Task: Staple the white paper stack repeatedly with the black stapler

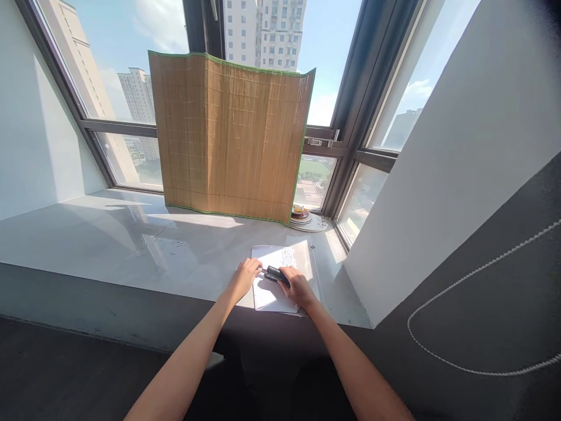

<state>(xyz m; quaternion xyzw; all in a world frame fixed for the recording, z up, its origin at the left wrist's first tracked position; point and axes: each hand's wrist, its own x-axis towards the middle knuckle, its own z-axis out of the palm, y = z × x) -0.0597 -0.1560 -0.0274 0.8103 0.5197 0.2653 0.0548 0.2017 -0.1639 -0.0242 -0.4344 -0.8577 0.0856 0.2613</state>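
In the head view my right hand [298, 287] is wrapped round a black stapler [277, 275], held over a stack of white paper sheets [274, 297]. My left hand [248, 275] is closed at the stapler's left end, its thumb and fingers pinched together there. A thin, small piece shows between those fingertips and the stapler, too small to make out. Dark marks or writing cover the upper part of the top sheet. Both hands cast shadows on the paper.
The paper lies at the front edge of a glossy white window sill [123, 245]. A bamboo mat [232, 140] with green edging stands against the windows behind. Stacked plates [309, 222] sit at its right foot. A beaded cord [456, 286] hangs on the right.
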